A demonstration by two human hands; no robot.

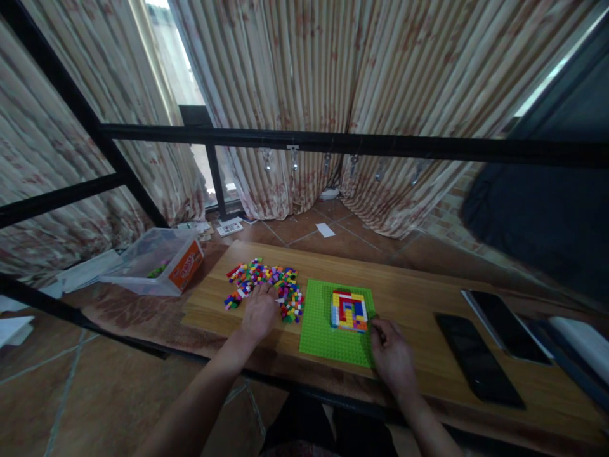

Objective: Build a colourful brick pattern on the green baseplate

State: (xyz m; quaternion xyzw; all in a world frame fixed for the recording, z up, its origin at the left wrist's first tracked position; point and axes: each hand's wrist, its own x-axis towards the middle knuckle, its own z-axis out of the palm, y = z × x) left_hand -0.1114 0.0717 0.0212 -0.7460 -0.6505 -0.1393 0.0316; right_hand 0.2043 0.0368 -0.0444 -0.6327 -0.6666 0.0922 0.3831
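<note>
A pile of small coloured toy bricks lies spread on a wooden board. My left hand reaches over its near side, palm down, fingers stretched forward among the bricks; the fingertips are partly hidden. To the right of the pile is a green studded baseplate. On it stands a low, roughly square brick build in red, yellow, white and blue. My right hand is at the baseplate's right edge, just beside the build. Its fingers are curled in with thumb and forefinger together; what they hold, if anything, is too small to make out.
A clear plastic box with an orange label stands left of the wooden board. Two dark flat phone-like slabs lie on the right. A black metal rail crosses in front of the curtains.
</note>
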